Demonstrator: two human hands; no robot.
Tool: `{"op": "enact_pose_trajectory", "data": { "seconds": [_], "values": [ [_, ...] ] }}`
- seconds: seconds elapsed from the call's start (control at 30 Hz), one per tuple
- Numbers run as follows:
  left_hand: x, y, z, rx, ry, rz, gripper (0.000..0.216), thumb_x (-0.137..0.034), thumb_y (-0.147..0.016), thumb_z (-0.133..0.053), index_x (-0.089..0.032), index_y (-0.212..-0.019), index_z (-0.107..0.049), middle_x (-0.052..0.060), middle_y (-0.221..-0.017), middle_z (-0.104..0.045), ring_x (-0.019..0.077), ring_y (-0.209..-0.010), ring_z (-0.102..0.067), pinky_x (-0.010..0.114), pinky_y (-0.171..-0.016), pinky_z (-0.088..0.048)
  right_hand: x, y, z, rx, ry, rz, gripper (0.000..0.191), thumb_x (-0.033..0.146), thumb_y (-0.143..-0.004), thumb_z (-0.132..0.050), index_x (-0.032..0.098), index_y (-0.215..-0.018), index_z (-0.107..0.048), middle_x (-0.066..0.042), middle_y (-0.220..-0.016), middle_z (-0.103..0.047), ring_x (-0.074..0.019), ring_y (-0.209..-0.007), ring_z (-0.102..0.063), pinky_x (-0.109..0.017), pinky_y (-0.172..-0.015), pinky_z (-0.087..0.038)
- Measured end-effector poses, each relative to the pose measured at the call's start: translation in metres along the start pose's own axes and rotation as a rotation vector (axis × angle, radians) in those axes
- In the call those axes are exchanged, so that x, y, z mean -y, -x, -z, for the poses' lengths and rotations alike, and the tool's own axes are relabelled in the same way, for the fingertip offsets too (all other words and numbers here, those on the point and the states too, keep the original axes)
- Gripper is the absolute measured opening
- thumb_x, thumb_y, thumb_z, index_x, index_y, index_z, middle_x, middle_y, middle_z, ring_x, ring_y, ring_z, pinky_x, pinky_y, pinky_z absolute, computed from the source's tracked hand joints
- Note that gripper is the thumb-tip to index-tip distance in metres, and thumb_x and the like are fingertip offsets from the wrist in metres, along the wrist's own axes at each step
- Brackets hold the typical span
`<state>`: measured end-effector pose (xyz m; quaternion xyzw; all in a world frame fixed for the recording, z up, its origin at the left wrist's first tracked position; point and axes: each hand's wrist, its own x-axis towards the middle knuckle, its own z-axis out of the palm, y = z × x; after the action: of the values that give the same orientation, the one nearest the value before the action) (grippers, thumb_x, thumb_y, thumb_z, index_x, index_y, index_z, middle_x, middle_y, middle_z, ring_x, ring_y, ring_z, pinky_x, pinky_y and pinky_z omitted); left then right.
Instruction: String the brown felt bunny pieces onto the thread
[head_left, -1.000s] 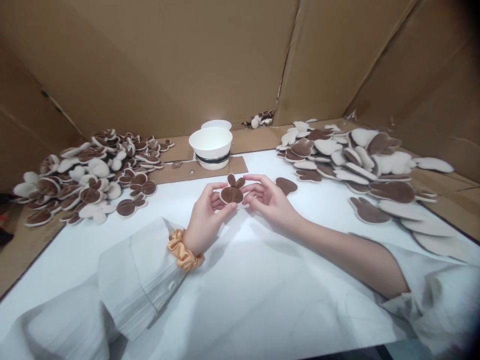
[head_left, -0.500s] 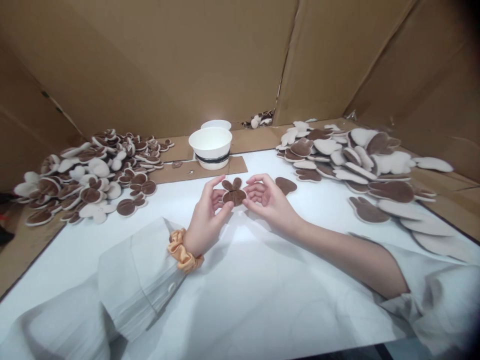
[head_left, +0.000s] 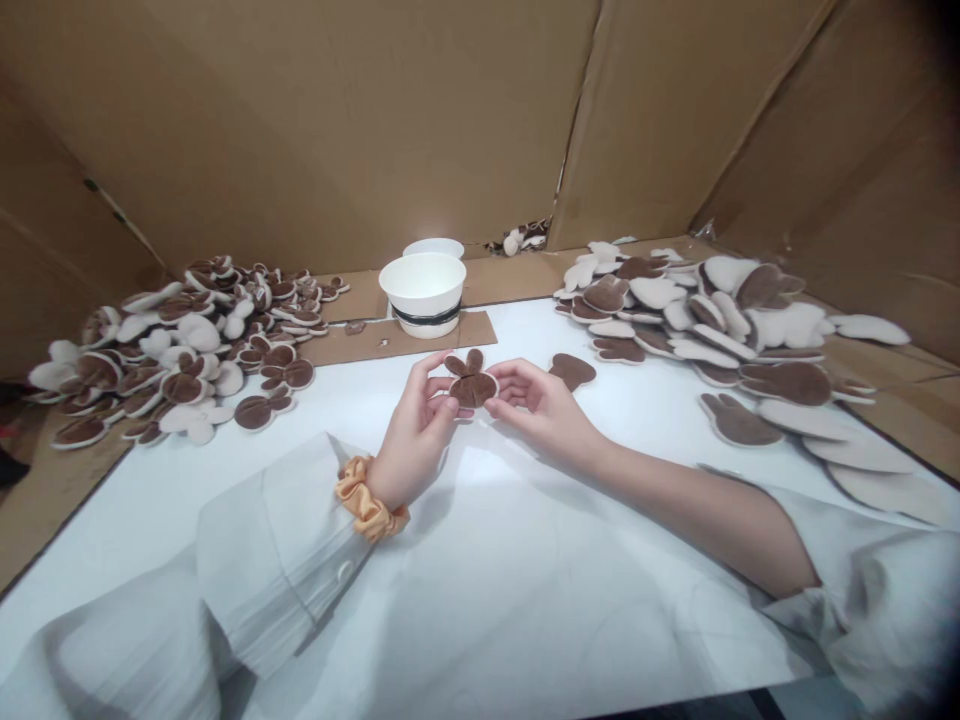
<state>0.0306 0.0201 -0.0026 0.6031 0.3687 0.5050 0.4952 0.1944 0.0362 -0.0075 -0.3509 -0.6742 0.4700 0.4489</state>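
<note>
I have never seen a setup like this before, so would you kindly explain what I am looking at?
Gladly. There is no machine here: you see a person's bare left hand and right hand. A camera worn on the head looks forward and down, so every picture comes from that one viewpoint. Between the fingertips of both hands is a small brown bunny-shaped piece, ears pointing away from the person. On the white tabletop, similar brown-and-cream pieces form a left heap and a right heap. A white cup with a dark band stands toward the back, and cardboard walls surround the work area.
</note>
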Motion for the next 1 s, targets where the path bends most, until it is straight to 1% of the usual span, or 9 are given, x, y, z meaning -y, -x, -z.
{"op": "enact_pose_trajectory", "data": {
  "seconds": [0.17,0.3,0.4,0.5,0.6,0.7,0.73,0.87,1.0],
  "values": [
    [-0.004,-0.001,-0.001,-0.022,-0.058,-0.041,0.051,-0.021,-0.080,-0.049,-0.026,-0.127,-0.030,0.007,-0.112,-0.049,0.0160,-0.096,-0.052,0.030,-0.077,-0.052,0.000,0.001,0.001,-0.021,-0.003,-0.037,0.032,0.027,-0.076,-0.056,0.018,-0.106,-0.049,-0.004,-0.083,-0.056,-0.0137,-0.075,-0.054,-0.029,-0.069,-0.045],
    [-0.005,-0.008,0.017,-0.149,-0.120,-0.061,0.052,-0.021,-0.077,-0.052,-0.025,-0.125,-0.033,0.007,-0.113,-0.050,0.0163,-0.093,-0.055,0.028,-0.073,-0.053,0.001,0.000,0.001,-0.059,-0.019,-0.079,0.031,0.030,-0.078,-0.054,0.019,-0.106,-0.046,-0.003,-0.081,-0.056,-0.0125,-0.070,-0.054,-0.029,-0.066,-0.045],
    [-0.005,-0.018,0.053,-0.314,-0.208,-0.101,0.052,-0.021,-0.074,-0.055,-0.021,-0.122,-0.035,0.006,-0.094,-0.056,0.0143,-0.078,-0.059,0.028,-0.069,-0.053,0.004,0.002,0.002,-0.053,0.050,-0.114,0.024,0.031,-0.080,-0.051,0.019,-0.100,-0.049,-0.004,-0.081,-0.057,-0.0141,-0.072,-0.056,-0.029,-0.065,-0.046],
    [-0.008,-0.024,0.105,-0.521,-0.344,-0.170,0.043,-0.024,-0.073,-0.056,-0.018,-0.112,-0.041,0.002,-0.080,-0.056,0.0127,-0.069,-0.059,0.027,-0.066,-0.052,0.006,0.009,0.007,-0.055,0.271,-0.056,0.020,0.031,-0.081,-0.049,0.020,-0.098,-0.051,-0.006,-0.085,-0.059,-0.0174,-0.081,-0.056,-0.031,-0.070,-0.047],
    [-0.017,-0.024,0.159,-0.709,-0.541,-0.150,0.024,-0.026,-0.073,-0.052,-0.015,-0.095,-0.051,0.004,-0.080,-0.057,0.0127,-0.066,-0.059,0.028,-0.065,-0.052,0.002,0.019,0.021,-0.091,0.562,0.073,0.020,0.032,-0.082,-0.046,0.022,-0.098,-0.052,-0.008,-0.090,-0.058,-0.0210,-0.086,-0.055,-0.032,-0.066,-0.047],
    [-0.026,-0.020,0.204,-0.828,-0.628,-0.143,0.022,-0.026,-0.072,-0.052,-0.014,-0.090,-0.054,0.005,-0.079,-0.059,0.0144,-0.065,-0.058,0.029,-0.060,-0.052,-0.010,0.023,0.042,-0.137,0.889,0.345,0.020,0.033,-0.080,-0.047,0.023,-0.096,-0.052,-0.008,-0.090,-0.059,-0.0253,-0.089,-0.054,-0.043,-0.079,-0.041],
    [-0.027,-0.018,0.216,-0.865,-0.655,-0.137,0.022,-0.026,-0.071,-0.052,-0.014,-0.090,-0.054,0.005,-0.077,-0.059,0.0148,-0.064,-0.058,0.030,-0.058,-0.051,-0.015,0.024,0.050,-0.153,0.972,0.377,0.022,0.034,-0.080,-0.046,0.023,-0.097,-0.052,-0.009,-0.094,-0.059,-0.0271,-0.093,-0.053,-0.045,-0.082,-0.039],
    [-0.024,-0.010,0.250,-0.960,-0.765,-0.117,0.021,-0.025,-0.072,-0.050,-0.014,-0.088,-0.057,0.004,-0.075,-0.060,0.0153,-0.062,-0.057,0.030,-0.055,-0.049,-0.034,0.022,0.077,-0.151,1.191,0.370,0.022,0.040,-0.077,-0.046,0.029,-0.095,-0.050,-0.008,-0.101,-0.058,-0.0281,-0.094,-0.053,-0.045,-0.078,-0.042],
    [-0.021,-0.004,0.265,-1.025,-0.901,-0.131,0.020,-0.024,-0.074,-0.048,-0.014,-0.088,-0.059,0.004,-0.074,-0.061,0.0163,-0.065,-0.057,0.031,-0.061,-0.048,-0.050,0.022,0.091,-0.196,1.330,0.359,0.031,0.048,-0.072,-0.048,0.033,-0.099,-0.049,-0.009,-0.106,-0.056,-0.0300,-0.098,-0.052,-0.044,-0.076,-0.044]
  ]
}}
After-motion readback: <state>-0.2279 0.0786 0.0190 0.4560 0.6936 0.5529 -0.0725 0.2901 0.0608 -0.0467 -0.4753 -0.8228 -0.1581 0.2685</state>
